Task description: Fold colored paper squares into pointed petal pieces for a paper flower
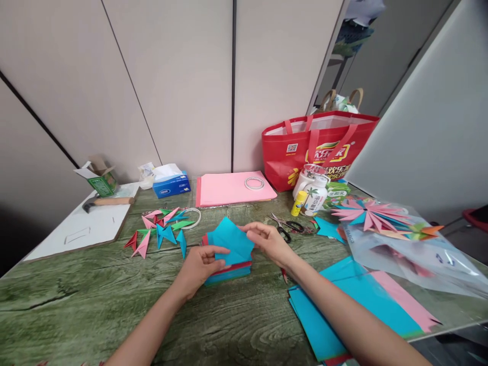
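Note:
A blue sheet of folded paper (229, 238) with a pointed top is held between my two hands, above a stack of coloured paper (229, 276) with blue and red edges showing. My left hand (198, 269) pinches its lower left part between thumb and fingers. At the upper right corner my right hand (269, 243) grips the same paper with thumb and forefinger. Just beyond the right hand lie black-handled scissors (284, 229). Folded paper pieces in pink, red, green and blue (164, 231) are scattered to the left, beside a white tape ring (193, 218).
Pink paper sheets (229, 188) lie at the back near a blue tissue box (171, 185). A hammer (110, 201) rests on a white board at left. To the right are a red bag (278, 157), a glue stick (299, 203), blue sheets (366, 300) and a paper flower (373, 213).

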Demonstrator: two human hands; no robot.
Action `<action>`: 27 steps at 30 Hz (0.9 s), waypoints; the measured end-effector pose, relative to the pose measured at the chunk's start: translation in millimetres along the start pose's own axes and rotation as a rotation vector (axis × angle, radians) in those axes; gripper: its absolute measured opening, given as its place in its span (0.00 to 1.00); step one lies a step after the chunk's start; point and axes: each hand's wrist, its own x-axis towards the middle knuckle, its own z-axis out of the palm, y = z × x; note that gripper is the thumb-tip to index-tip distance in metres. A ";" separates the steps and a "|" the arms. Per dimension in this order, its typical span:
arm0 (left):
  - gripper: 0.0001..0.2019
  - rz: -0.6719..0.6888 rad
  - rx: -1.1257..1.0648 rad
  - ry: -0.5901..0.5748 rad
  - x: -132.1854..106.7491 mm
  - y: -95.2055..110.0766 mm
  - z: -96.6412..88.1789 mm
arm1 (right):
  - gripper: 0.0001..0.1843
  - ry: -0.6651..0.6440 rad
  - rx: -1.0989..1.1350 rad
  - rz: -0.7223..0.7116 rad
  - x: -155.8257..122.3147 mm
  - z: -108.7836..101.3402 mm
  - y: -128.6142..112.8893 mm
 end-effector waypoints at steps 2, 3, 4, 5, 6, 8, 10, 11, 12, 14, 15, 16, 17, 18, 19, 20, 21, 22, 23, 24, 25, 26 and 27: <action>0.12 -0.020 0.014 -0.044 -1.3 0.2 -0.8 | 0.13 -0.039 -0.104 -0.012 -0.7 -0.5 0.2; 0.12 -0.023 0.015 -0.055 -1.7 0.3 -0.9 | 0.12 -0.063 -0.148 -0.012 -1.1 -0.5 0.9; 0.11 -0.020 0.019 -0.061 -1.9 0.3 -1.1 | 0.12 -0.085 -0.182 -0.005 -1.5 -0.4 1.9; 0.11 -0.008 0.029 -0.058 -2.0 0.5 -1.1 | 0.11 -0.100 -0.203 0.005 -1.8 -0.3 3.0; 0.11 0.016 0.038 -0.041 -1.8 0.6 -1.1 | 0.10 -0.102 -0.207 0.011 -2.0 0.0 4.3; 0.12 0.082 0.023 0.027 -1.1 1.0 -0.5 | 0.10 -0.053 -0.172 0.019 -1.9 1.1 6.7; 0.16 0.150 -0.048 0.092 -0.6 0.9 1.3 | 0.12 0.048 -0.126 0.008 -1.7 3.6 8.3; 0.19 0.172 -0.087 0.108 -0.5 0.6 2.5 | 0.12 0.102 -0.121 -0.007 -1.9 5.5 8.6; 0.21 0.182 -0.112 0.109 -0.6 0.0 4.0 | 0.13 0.147 -0.131 -0.025 -2.4 7.7 8.5; 0.23 0.179 -0.101 0.100 -1.0 -1.8 6.8 | 0.13 0.183 -0.174 -0.062 -4.0 13.0 7.1; 0.23 0.173 -0.079 0.103 -1.1 -3.0 8.0 | 0.13 0.176 -0.190 -0.074 -5.2 15.6 6.1; 0.22 0.167 -0.058 0.113 -1.1 -4.1 8.7 | 0.13 0.156 -0.196 -0.080 -6.4 18.0 5.0; 0.21 0.165 -0.042 0.132 -0.9 -5.2 9.1 | 0.12 0.133 -0.195 -0.079 -7.6 20.1 4.1; 0.20 0.166 -0.030 0.160 -0.5 -6.2 9.0 | 0.12 0.110 -0.187 -0.070 -8.7 21.7 3.3; 0.19 0.171 -0.024 0.192 0.2 -7.1 8.6 | 0.11 0.092 -0.172 -0.052 -9.7 22.8 2.9; 0.19 0.178 -0.020 0.225 1.0 -7.9 7.9 | 0.11 0.078 -0.147 -0.028 -10.4 23.5 2.7; 0.18 0.187 -0.018 0.260 1.9 -8.6 7.0 | 0.11 0.063 -0.112 -0.003 -10.9 23.9 2.8; 0.17 0.200 -0.021 0.298 2.8 -9.1 6.0 | 0.11 0.039 -0.071 0.018 -11.3 24.2 3.0; 0.16 0.215 -0.032 0.340 3.7 -9.4 5.0 | 0.12 0.003 -0.030 0.031 -11.5 24.4 3.5; 0.15 0.227 -0.051 0.378 4.5 -9.6 4.2 | 0.12 -0.041 0.003 0.035 -11.7 24.6 4.1; 0.15 0.236 -0.072 0.406 5.0 -9.7 3.6 | 0.12 -0.087 0.017 0.033 -11.8 24.9 4.9; 0.15 0.244 -0.093 0.418 5.3 -9.6 3.3 | 0.12 -0.124 0.008 0.023 -11.9 25.2 6.0; 0.15 0.253 -0.109 0.411 5.4 -9.5 3.3 | 0.12 -0.144 -0.016 0.007 -12.1 25.5 7.1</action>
